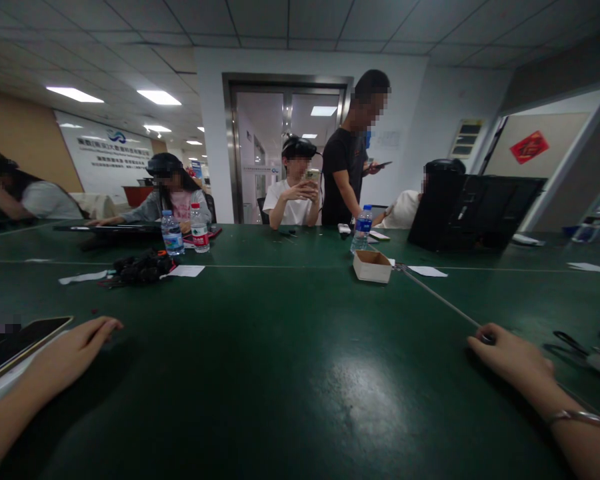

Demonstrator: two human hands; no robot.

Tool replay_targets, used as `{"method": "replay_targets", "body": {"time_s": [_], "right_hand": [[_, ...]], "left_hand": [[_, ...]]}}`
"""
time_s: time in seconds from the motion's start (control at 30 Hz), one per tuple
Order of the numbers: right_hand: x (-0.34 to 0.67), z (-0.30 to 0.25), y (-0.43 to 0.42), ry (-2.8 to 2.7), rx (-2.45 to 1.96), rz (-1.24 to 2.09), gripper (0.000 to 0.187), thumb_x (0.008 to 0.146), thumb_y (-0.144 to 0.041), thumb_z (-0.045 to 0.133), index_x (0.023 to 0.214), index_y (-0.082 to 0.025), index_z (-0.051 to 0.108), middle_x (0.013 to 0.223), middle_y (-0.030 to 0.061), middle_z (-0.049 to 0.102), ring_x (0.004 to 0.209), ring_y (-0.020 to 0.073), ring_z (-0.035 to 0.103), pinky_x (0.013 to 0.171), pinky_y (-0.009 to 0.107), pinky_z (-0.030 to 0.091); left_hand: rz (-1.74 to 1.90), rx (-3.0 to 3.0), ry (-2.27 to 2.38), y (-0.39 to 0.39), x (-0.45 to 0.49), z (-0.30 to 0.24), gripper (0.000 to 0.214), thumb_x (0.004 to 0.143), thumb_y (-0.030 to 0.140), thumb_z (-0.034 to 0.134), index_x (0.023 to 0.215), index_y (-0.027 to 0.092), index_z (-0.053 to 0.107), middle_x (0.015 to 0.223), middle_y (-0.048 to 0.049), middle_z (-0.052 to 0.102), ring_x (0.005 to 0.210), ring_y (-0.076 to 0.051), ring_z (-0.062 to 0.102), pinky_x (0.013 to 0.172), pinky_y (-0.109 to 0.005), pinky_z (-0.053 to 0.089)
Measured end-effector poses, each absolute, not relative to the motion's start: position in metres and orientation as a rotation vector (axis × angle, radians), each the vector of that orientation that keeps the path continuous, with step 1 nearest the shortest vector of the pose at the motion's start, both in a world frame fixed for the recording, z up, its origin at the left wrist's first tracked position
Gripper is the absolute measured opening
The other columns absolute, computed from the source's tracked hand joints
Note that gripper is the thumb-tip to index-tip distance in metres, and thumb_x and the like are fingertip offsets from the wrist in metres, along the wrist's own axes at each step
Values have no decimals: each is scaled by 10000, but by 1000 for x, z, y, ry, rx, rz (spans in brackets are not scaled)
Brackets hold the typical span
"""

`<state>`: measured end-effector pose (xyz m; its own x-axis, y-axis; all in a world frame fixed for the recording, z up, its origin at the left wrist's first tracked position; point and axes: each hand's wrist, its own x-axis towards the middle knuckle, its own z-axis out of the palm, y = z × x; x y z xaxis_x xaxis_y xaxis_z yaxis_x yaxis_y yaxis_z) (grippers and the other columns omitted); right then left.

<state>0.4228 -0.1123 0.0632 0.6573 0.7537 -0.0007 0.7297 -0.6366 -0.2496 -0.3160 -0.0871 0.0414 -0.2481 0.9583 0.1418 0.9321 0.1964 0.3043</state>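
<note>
On the left of the green table (300, 373), my left hand (83, 343) rests on its side. Its fingers are drawn together with nothing visible in them. Beside that wrist lies a dark-screened tablet or phone (27, 343) with a light edge, partly covered by my forearm. Over on the right, my right hand (515, 357) lies on the tabletop with its fingers curled in. A small dark spot shows between thumb and forefinger; what it is I cannot make out. A thin pale line runs along the table to these fingers, and a metal bangle (583, 418) circles the wrist.
Farther off stand an open white box (373, 268), a blue-capped water bottle (363, 230) and two more bottles (173, 233). Tangled black gear (143, 267) lies left, a black monitor (473, 210) stands right. Several people are across the table, one standing with a phone.
</note>
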Motion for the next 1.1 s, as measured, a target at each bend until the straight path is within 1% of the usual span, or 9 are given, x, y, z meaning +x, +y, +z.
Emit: {"method": "replay_targets", "body": {"time_s": [0.1, 0.2, 0.37, 0.57, 0.73, 0.83, 0.97, 1.03, 1.1], "right_hand": [[418, 65, -115, -1259, -2691, 90, 267, 807, -402, 386, 925, -227, 550, 1010, 190, 649, 931, 351, 600, 687, 416, 393], [414, 65, -117, -1333, -2720, 65, 303, 830, -435, 368, 962, -225, 542, 1001, 191, 654, 915, 344, 612, 696, 420, 386], [415, 64, -121, -1341, -2671, 97, 455, 851, -559, 278, 1030, -221, 524, 1067, 175, 644, 955, 348, 602, 742, 439, 385], [426, 57, -121, -1257, -2642, 165, 533, 797, -685, 283, 783, -217, 537, 886, 155, 658, 845, 316, 621, 699, 401, 403], [431, 54, -119, -1255, -2625, 176, 556, 745, -741, 314, 727, -226, 523, 797, 131, 654, 796, 320, 617, 705, 418, 403], [428, 57, -121, -1238, -2596, 196, 535, 768, -712, 290, 708, -230, 514, 776, 138, 650, 800, 324, 615, 712, 422, 405], [428, 58, -122, -1178, -2547, 144, 468, 859, -536, 166, 750, -232, 504, 874, 179, 648, 839, 319, 616, 701, 411, 413], [433, 56, -122, -1170, -2531, 87, 440, 875, -436, 135, 757, -234, 508, 888, 175, 649, 802, 302, 623, 676, 394, 422], [438, 53, -123, -1230, -2528, -34, 423, 870, -367, 150, 722, -235, 524, 806, 154, 652, 700, 272, 623, 623, 367, 427]], "left_hand": [[523, 1884, 2356, -86, -317, 39, 503, 794, 503, 277, 993, 230, 650, 1053, -57, 694, 967, -257, 634, 882, -380, 461], [528, 1899, 2346, -86, -316, 38, 512, 797, 510, 278, 1004, 228, 652, 1066, -54, 692, 988, -254, 628, 897, -376, 455], [464, 1883, 2360, -89, -310, 43, 553, 794, 517, 243, 1025, 211, 642, 1105, -66, 675, 1022, -257, 616, 936, -378, 433], [436, 1871, 2343, -91, -309, 45, 571, 808, 508, 217, 1062, 193, 621, 1116, -81, 663, 1016, -254, 614, 930, -377, 431], [499, 1893, 2327, -87, -317, 39, 531, 814, 519, 258, 1021, 213, 639, 1045, -59, 692, 970, -251, 627, 892, -371, 448], [536, 1876, 2324, -86, -318, 37, 473, 806, 509, 301, 993, 246, 646, 1016, -23, 706, 943, -241, 633, 864, -358, 462], [537, 1836, 2330, -88, -316, 40, 444, 795, 511, 316, 967, 274, 650, 997, -6, 711, 932, -245, 637, 856, -363, 464], [559, 1834, 2320, -89, -314, 42, 445, 788, 515, 321, 952, 272, 656, 989, -14, 712, 937, -252, 637, 864, -366, 460], [580, 1831, 2325, -89, -313, 43, 439, 781, 510, 325, 935, 272, 661, 983, -17, 714, 941, -254, 636, 868, -364, 458]]}}
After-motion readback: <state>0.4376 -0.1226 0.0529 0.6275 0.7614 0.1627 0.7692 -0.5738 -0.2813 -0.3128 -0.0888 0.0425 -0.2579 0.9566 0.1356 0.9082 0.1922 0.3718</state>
